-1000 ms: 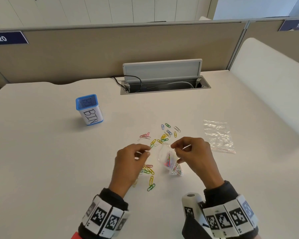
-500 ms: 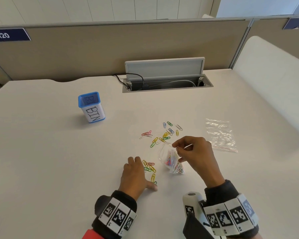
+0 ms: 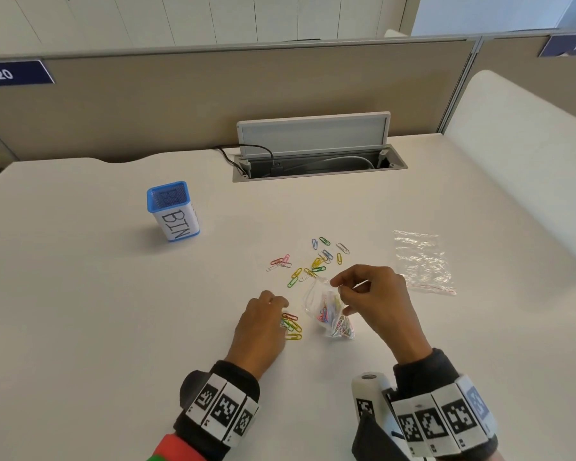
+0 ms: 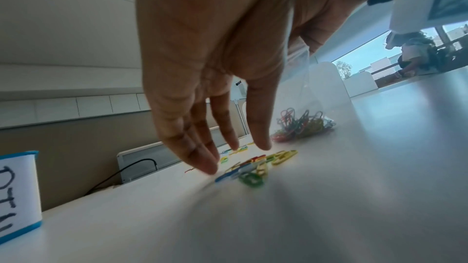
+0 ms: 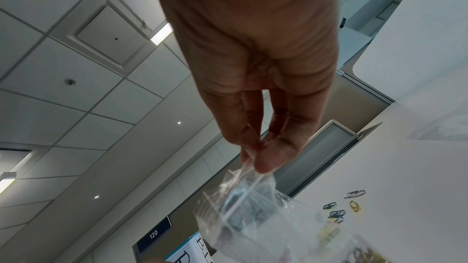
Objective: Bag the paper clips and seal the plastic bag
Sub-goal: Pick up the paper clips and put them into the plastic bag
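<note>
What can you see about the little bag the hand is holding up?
The bag is small, clear, crinkly plastic with a zip strip along its top. Its mouth is open. The right hand pinches one top edge, so the bag hangs upright with its bottom resting on the table. A bunch of colourful paper clips sits in the bottom. The left hand does not touch it.

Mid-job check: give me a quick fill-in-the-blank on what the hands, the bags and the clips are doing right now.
1. The right hand pinches the top edge of the plastic bag, which already holds ____ .
2. The left hand reaches with straight fingers to the near cluster of paper clips lying on the ____ .
3. The spare bag, to the right of both hands, lies ____ on the table.
4. The blue-rimmed container is labelled ____ .

Missing words: paper clips; table; flat; BIN
</note>
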Tool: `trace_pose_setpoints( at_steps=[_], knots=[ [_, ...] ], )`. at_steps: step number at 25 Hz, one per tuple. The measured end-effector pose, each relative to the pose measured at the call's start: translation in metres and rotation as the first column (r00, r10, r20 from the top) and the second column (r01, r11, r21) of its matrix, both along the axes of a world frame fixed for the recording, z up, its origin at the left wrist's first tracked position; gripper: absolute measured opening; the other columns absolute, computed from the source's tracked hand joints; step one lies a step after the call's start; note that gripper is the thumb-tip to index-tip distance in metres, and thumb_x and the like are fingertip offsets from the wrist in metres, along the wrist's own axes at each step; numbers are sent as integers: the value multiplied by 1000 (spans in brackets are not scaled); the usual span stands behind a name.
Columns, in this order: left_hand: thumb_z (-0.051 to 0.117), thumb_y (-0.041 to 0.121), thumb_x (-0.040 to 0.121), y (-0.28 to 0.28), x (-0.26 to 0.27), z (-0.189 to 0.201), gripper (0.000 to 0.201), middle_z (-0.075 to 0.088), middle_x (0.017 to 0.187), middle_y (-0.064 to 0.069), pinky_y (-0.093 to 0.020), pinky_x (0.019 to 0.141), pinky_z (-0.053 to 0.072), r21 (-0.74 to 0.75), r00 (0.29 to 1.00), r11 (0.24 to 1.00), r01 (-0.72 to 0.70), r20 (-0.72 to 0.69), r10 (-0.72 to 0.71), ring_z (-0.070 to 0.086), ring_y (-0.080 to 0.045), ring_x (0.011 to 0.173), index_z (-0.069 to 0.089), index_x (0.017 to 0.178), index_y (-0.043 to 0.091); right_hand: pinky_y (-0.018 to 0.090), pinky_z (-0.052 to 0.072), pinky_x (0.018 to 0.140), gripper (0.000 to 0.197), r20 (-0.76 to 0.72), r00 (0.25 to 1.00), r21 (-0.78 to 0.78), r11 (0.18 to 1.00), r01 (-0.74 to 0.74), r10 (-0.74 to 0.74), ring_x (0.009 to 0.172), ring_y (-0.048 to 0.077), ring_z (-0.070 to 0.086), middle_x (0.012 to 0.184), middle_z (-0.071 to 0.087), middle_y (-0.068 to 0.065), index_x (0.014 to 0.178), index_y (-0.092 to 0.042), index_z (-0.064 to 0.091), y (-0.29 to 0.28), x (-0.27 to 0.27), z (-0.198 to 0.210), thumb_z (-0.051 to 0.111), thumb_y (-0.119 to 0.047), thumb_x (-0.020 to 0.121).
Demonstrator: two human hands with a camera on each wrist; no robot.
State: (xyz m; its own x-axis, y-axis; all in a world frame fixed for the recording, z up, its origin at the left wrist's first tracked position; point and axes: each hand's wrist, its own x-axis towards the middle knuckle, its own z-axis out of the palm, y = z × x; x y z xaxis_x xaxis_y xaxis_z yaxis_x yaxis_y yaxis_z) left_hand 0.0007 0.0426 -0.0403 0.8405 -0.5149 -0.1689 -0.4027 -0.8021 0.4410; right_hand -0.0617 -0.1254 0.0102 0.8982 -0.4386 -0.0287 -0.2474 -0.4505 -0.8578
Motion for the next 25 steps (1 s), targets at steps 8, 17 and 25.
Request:
trace_pose_setpoints(
  at_steps=[8, 17, 25],
  knots=[
    [41, -8, 87, 14, -17, 0, 71, -5, 158, 0, -36, 117, 21, 250, 933, 899, 359, -113, -341, 2, -23, 145, 14, 144, 24, 2, 43, 47, 20, -1, 1000, 18, 1000, -22, 22, 53, 9, 66, 75, 69, 1, 78, -14, 71, 0, 1, -1, 60, 2, 79],
    [47, 22, 92, 20, -4, -15, 35, 53, 133, -6, -18, 95, 38, 194, 952, 954, 229, 162, -261, 54, -20, 115, 51, 126, 15, 2, 45, 47, 17, -14, 999, -3, 999, -34, 34, 70, 26, 70, 80, 70, 8, 82, -9, 72, 1, 1, 0, 59, 2, 79],
    [49, 18, 91, 14, 1, -10, 25, 67, 108, -6, -18, 83, 41, 75, 980, 990, 119, 153, -129, 59, -17, 96, 63, 110, 13, 3, 45, 46, 17, -23, 999, 7, 1000, -26, 26, 65, 23, 69, 82, 71, 8, 82, -9, 72, -3, 0, 0, 59, 2, 79]
  ],
)
